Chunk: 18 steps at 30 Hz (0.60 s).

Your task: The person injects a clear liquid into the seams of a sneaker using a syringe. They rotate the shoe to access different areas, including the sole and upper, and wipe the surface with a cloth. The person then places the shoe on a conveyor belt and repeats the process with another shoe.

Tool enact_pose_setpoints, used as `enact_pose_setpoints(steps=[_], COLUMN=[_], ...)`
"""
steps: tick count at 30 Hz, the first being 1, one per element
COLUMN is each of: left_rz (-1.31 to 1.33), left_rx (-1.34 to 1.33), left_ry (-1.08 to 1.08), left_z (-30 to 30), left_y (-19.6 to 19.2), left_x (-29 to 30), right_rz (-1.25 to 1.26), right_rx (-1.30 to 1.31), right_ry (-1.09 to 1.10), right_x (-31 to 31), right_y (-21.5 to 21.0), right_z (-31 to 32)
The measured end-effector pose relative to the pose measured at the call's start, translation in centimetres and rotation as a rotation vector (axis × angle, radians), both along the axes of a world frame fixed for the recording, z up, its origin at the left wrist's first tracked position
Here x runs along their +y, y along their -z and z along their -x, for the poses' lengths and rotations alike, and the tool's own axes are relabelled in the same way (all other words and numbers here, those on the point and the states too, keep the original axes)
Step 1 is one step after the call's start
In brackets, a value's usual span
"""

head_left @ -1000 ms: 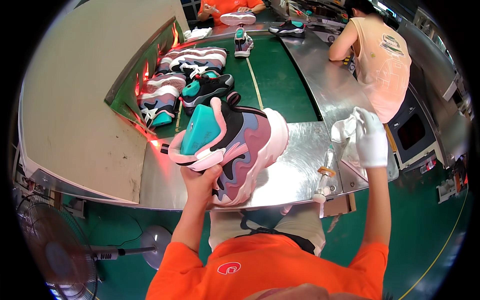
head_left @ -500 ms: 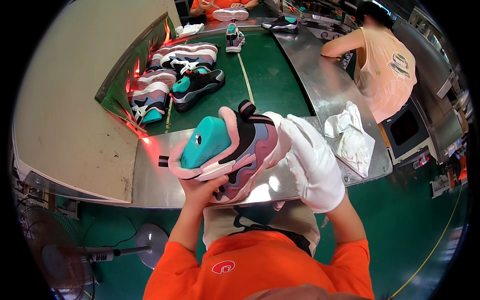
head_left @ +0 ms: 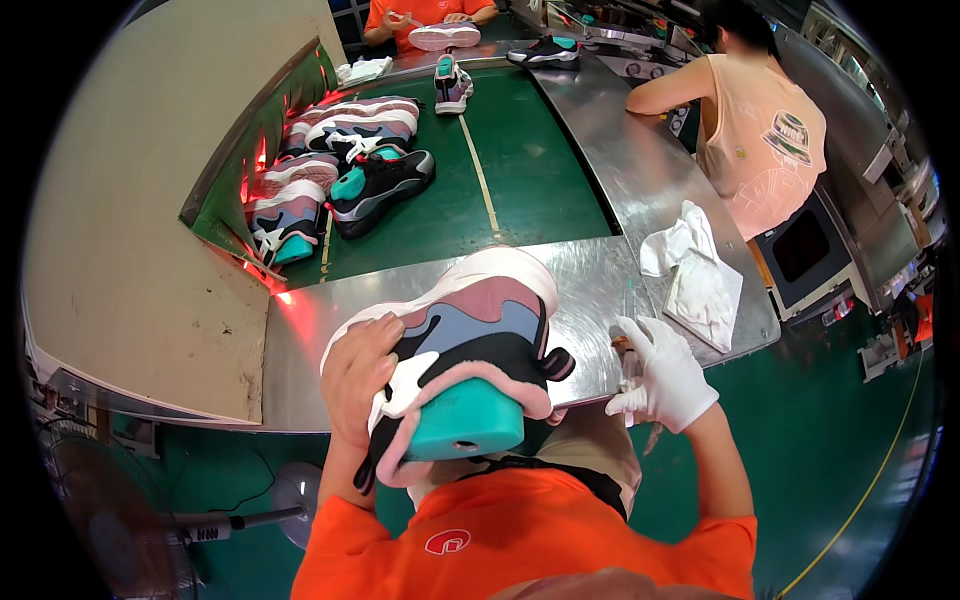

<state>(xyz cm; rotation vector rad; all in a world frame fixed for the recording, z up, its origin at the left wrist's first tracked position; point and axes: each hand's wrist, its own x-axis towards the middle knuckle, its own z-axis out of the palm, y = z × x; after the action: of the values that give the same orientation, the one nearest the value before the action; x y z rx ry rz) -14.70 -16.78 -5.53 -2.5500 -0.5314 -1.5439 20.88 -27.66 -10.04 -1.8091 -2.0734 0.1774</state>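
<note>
Shoe (head_left: 478,325) gripped by left hand (head_left: 358,368) contains teal last (head_left: 466,418); right hand (head_left: 668,376) by syringe (head_left: 629,366), grip unclear.

A footwear factory's assembly line is being indicated by a sneaker (head_left: 480,318) being held with a turquoise shoe last (head_left: 465,412) inside and by a green conveyor belt (head_left: 500,150), on which more sneakers (head_left: 392,190) are being borne beside a boxy housing (head_left: 150,200) with a red-lit opening (head_left: 262,155). Stations at stainless-steel worktops (head_left: 600,115) are being occupied by co-workers (head_left: 678,90) in an orange shirt (head_left: 428,12) and a peach sleeveless top (head_left: 755,140) on a green-painted floor (head_left: 820,420).
</note>
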Motion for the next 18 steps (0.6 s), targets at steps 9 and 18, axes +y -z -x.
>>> enact_pose_setpoints(steps=[9,18], left_rz=[-0.103,-0.143], left_rx=[0.055,0.14], left_ry=[-0.036,0.05], left_z=[-0.2,-0.9], left_y=[-0.3,-0.7], left_x=[-0.9,-0.4], right_rz=[0.135,0.068], right_rx=[-0.086,-0.098], right_ry=[-0.043,-0.084], right_x=[-0.4,-0.2], right_y=[-1.2,-1.2], right_z=[0.5,0.3])
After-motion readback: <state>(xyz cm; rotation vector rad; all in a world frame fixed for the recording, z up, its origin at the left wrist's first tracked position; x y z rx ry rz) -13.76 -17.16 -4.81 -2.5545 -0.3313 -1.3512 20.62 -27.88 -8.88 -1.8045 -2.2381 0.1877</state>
